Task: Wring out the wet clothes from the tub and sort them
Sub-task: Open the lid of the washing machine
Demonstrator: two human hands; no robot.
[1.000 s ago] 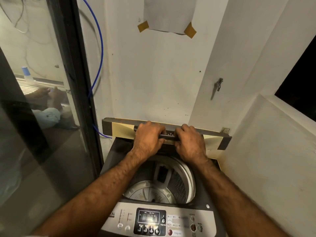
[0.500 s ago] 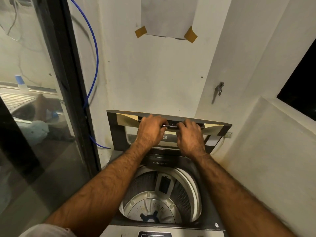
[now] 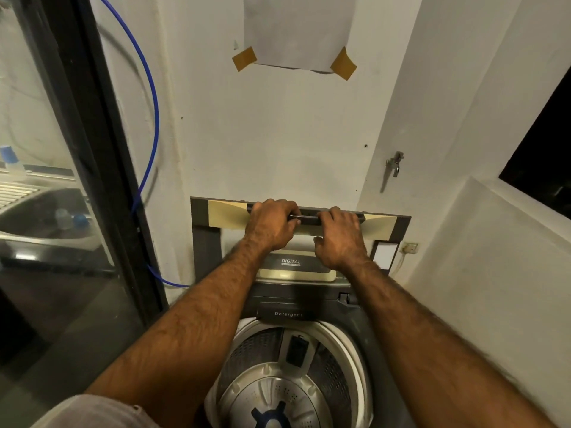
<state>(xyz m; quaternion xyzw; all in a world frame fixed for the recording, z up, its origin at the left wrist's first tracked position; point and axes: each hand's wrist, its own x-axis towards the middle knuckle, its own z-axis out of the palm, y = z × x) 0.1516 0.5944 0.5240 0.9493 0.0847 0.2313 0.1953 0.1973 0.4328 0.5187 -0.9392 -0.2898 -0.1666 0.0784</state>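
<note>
A top-loading washing machine stands against the white wall. Its dark lid [image 3: 205,242] is raised almost upright against the wall. My left hand [image 3: 270,225] and my right hand [image 3: 340,239] both grip the handle bar along the lid's top edge, side by side. Below them the steel drum [image 3: 278,381] lies open, with a blue-centred agitator at its bottom. No clothes show inside the drum. A grey "Detergent" drawer [image 3: 287,313] sits at the drum's back rim.
A black-framed glass door [image 3: 102,180] stands close on the left, with a blue hose [image 3: 151,125] looping down beside it. A white ledge wall [image 3: 494,273] boxes in the right side. A taped paper [image 3: 296,32] hangs above. A wall socket [image 3: 409,248] sits behind the lid.
Both hands have swung the lid up and back, from tilted over the drum to nearly upright against the wall. The view has dipped, so more of the drum shows and the control panel is gone.
</note>
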